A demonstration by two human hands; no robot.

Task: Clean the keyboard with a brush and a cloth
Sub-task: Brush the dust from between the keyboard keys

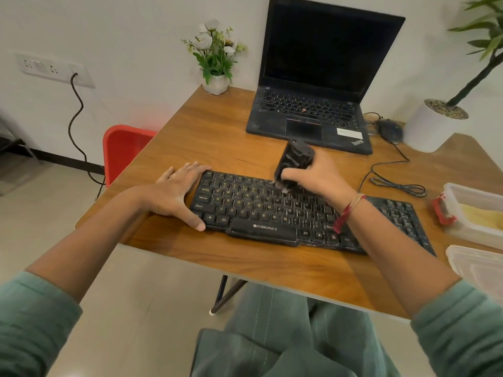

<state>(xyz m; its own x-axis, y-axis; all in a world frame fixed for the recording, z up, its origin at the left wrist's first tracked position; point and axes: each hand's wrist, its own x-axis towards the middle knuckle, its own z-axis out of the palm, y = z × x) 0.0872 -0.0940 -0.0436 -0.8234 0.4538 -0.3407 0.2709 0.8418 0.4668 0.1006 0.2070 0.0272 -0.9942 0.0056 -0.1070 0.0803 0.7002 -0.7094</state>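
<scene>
The black keyboard (258,213) lies on the wooden tabletop (217,137) with its long axis running left to right in front of the person, its right end angled a little nearer to them. The left hand (177,194) lies flat against the keyboard's left end. Its fingers are straight and close together along the far corner, and the thumb is spread out to touch the near corner, so it braces the board rather than gripping it. The right hand (315,176) is curled round a stubby black brush (295,159), which tilts away from the person with its pale bristles down on the upper key rows near the keyboard's middle. From the brush, unswept keys stretch both ways along the long axis. The right-hand block sits under and beyond the right forearm, so the stroke probably has to travel sideways along the rows. Beyond the keyboard's far edge stands an open laptop (313,104). Off its right end is a clear plastic container (473,210) holding something yellow, possibly the cloth, though that cannot be told for sure.
</scene>
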